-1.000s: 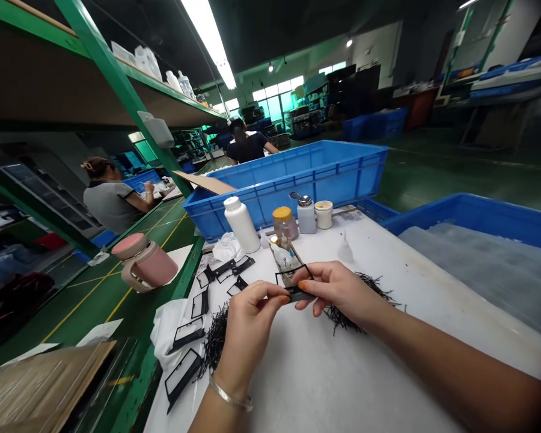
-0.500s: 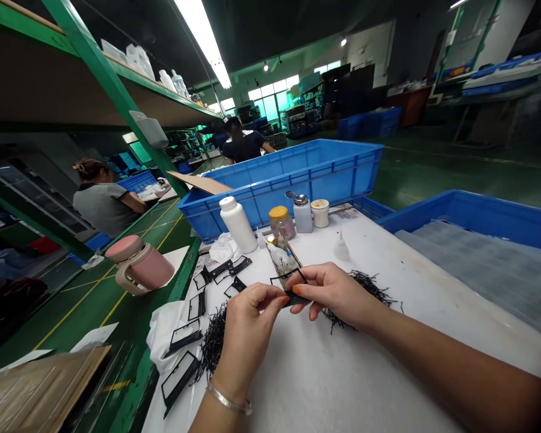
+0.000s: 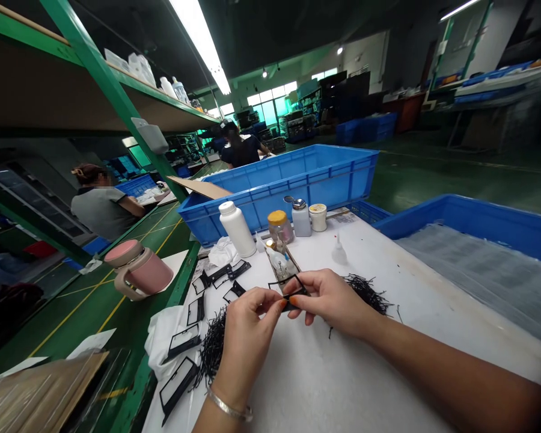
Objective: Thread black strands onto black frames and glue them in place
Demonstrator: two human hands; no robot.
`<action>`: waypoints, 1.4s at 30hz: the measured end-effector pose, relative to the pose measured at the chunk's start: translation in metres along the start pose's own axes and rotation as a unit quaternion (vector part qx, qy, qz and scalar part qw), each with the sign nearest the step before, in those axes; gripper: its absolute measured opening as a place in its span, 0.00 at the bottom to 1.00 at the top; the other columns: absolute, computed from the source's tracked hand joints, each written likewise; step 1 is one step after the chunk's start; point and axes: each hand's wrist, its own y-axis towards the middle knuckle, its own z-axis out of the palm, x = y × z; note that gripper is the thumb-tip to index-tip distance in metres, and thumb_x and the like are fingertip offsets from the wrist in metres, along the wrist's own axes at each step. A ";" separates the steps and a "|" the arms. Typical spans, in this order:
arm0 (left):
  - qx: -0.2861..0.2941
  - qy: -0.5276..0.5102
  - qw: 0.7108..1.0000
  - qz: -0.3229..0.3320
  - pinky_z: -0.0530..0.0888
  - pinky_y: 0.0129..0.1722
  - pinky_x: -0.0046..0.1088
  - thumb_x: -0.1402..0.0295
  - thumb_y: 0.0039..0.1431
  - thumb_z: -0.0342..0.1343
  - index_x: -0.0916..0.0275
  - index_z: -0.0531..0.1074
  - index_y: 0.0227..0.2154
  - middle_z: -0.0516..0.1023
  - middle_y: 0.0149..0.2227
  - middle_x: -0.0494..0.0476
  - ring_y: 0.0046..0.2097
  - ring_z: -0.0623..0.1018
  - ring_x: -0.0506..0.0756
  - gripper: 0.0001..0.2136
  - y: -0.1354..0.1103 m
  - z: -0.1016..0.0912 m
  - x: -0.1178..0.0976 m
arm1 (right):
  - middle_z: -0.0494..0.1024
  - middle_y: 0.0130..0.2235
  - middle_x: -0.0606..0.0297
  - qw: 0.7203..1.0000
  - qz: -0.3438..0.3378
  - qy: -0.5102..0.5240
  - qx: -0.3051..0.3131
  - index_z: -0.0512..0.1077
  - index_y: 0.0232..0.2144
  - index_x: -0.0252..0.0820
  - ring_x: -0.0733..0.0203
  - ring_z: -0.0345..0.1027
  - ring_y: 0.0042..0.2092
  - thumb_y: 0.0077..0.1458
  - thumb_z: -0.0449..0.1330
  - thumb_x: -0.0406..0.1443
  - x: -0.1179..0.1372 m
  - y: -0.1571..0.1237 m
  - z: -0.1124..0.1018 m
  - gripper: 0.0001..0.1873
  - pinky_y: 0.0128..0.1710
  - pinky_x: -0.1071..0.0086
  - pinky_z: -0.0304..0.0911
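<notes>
Black plastic frame (image 3: 280, 280): grip unchanged, pinched closed between fingertips of left hand (image 3: 247, 340) and right hand (image 3: 329, 300), just above tray (image 3: 290, 264) on desk (image 3: 342, 373).

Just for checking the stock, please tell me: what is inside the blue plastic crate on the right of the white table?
The blue plastic crate holds a translucent grey plastic sheet spread across its inside. Anything beneath that sheet cannot be seen, because the sheet covers it.

Black frame (image 3: 282, 280), blue crate (image 3: 252, 207)
</notes>
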 end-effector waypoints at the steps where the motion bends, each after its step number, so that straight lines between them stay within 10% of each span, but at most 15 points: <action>1: 0.001 0.003 1.000 0.007 0.72 0.33 0.25 0.65 0.58 0.57 0.61 0.77 0.28 0.78 0.31 0.53 0.32 0.76 0.52 0.07 0.000 0.000 0.001 | 0.77 0.34 0.60 1.000 -0.005 0.000 -0.005 0.73 0.34 0.34 0.55 0.78 0.36 0.50 0.60 0.34 -0.001 0.000 0.001 0.08 0.24 0.76 0.66; 15: -0.058 0.121 0.980 0.145 0.71 0.32 0.27 0.54 0.59 0.54 0.57 0.74 0.27 0.76 0.31 0.53 0.34 0.75 0.56 0.13 0.002 -0.004 0.015 | 0.75 0.29 0.64 0.997 -0.043 0.043 -0.051 0.71 0.29 0.34 0.59 0.76 0.28 0.41 0.60 0.30 -0.004 0.000 0.007 0.08 0.21 0.77 0.63; 21: -0.073 -0.015 0.997 0.036 0.73 0.31 0.27 0.50 0.50 0.61 0.60 0.69 0.30 0.71 0.29 0.52 0.30 0.73 0.54 0.17 0.010 -0.003 0.022 | 0.76 0.31 0.64 0.996 -0.060 0.051 -0.050 0.72 0.28 0.33 0.61 0.75 0.28 0.41 0.61 0.30 -0.005 0.002 0.008 0.07 0.21 0.77 0.62; 28: 0.047 -0.203 0.976 -0.059 0.66 0.27 0.24 0.53 0.48 0.63 0.65 0.71 0.23 0.67 0.23 0.52 0.27 0.67 0.52 0.18 0.012 -0.001 0.022 | 0.75 0.29 0.65 0.997 -0.064 0.035 -0.040 0.72 0.29 0.33 0.60 0.75 0.28 0.42 0.60 0.30 -0.003 -0.001 0.009 0.07 0.22 0.76 0.64; 42: 0.017 -0.207 0.977 -0.048 0.65 0.30 0.23 0.65 0.49 0.64 0.65 0.72 0.25 0.72 0.25 0.51 0.29 0.68 0.50 0.09 0.004 -0.005 0.006 | 0.76 0.31 0.62 0.998 -0.065 0.008 -0.008 0.73 0.32 0.33 0.58 0.77 0.32 0.45 0.59 0.30 0.003 -0.005 0.004 0.08 0.27 0.73 0.69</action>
